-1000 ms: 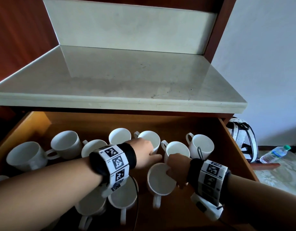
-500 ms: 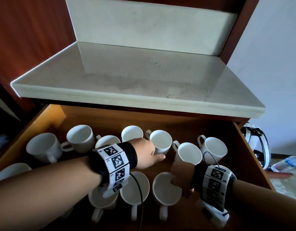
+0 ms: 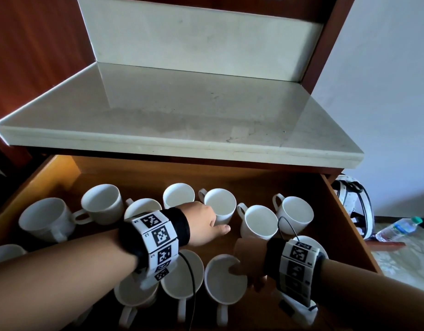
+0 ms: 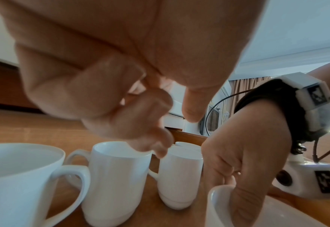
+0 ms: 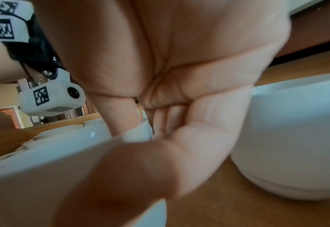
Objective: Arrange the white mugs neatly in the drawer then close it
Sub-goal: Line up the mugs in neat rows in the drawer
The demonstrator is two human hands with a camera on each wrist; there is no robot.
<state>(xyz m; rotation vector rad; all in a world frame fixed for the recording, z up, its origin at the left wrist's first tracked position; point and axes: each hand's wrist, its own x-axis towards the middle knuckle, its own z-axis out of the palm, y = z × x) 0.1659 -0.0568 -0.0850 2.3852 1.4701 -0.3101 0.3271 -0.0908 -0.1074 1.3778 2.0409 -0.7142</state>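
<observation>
Several white mugs stand in the open wooden drawer (image 3: 344,225). My right hand (image 3: 248,263) grips the rim of a front-row mug (image 3: 224,286), thumb inside and fingers outside; the right wrist view shows that rim (image 5: 67,147) pinched. My left hand (image 3: 203,223) sits at a back-row mug (image 3: 220,207). In the left wrist view its curled fingertips (image 4: 158,147) touch that mug's rim (image 4: 117,173) while the thumb hangs apart. Two more mugs (image 3: 182,274) stand left of the gripped one, handles toward me.
A pale stone counter (image 3: 182,120) overhangs the drawer's back. More mugs (image 3: 101,204) fill the left side, and two (image 3: 294,211) stand at the back right. Outside the drawer's right wall, a black-and-white bag (image 3: 354,201) and a water bottle (image 3: 399,226) are on the floor.
My right hand has drawn its mug toward me, level with the front row. My left hand stays at the back-row mug. The view has tilted upward.
</observation>
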